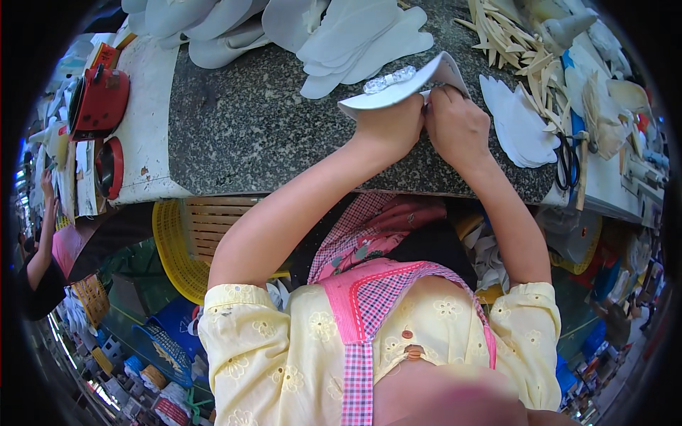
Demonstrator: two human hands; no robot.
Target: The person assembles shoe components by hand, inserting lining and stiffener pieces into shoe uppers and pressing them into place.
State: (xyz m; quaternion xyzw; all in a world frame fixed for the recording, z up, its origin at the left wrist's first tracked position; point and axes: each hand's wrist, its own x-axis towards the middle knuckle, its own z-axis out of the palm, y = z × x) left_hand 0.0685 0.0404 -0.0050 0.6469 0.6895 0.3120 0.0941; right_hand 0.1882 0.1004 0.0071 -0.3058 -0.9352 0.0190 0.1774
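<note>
Over the speckled stone worktop point(249, 135), a white curved piece, looking like a shoe upper point(415, 85), is raised with a clear, sparkling ornament point(389, 79) on its outer face. My left hand point(393, 126) is closed around its lower edge from beneath. Close beside it, my right hand point(458, 126) has its fingers bent and pinched at the upper's right end. The two hands nearly touch at the fingertips; what lies between them is hidden. Behind the upper are overlapping white sole-shaped sheets point(362, 39). White flat pieces point(518, 124) lie fanned out right of my right hand.
Black-handled scissors point(567, 162) lie at the right edge, below a heap of thin tan strips point(508, 42). A red device point(103, 103) and a red tape roll point(110, 169) sit at the left. Under the table is a yellow basket point(170, 238). Another person's arm point(46, 220) shows far left.
</note>
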